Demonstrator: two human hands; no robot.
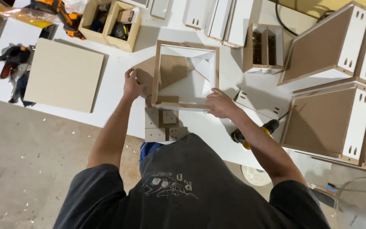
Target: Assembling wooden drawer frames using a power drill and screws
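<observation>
An open white box frame (186,46) with brown raw edges stands on the white worktable (119,63) in front of me. My left hand (132,85) grips a brown board piece (145,73) at the frame's left side. My right hand (220,104) rests with fingers curled on the frame's near right corner. A yellow and black screwdriver (257,131) lies on the table under my right forearm. Small square blocks (162,125) sit at the table edge just below the frame.
A beige square panel (63,75) lies at the left. Stacked white and brown drawer boxes (331,114) fill the right side. A wooden box with tools (111,21) and a divided screw box (264,48) stand at the back. Clamps (11,59) lie far left.
</observation>
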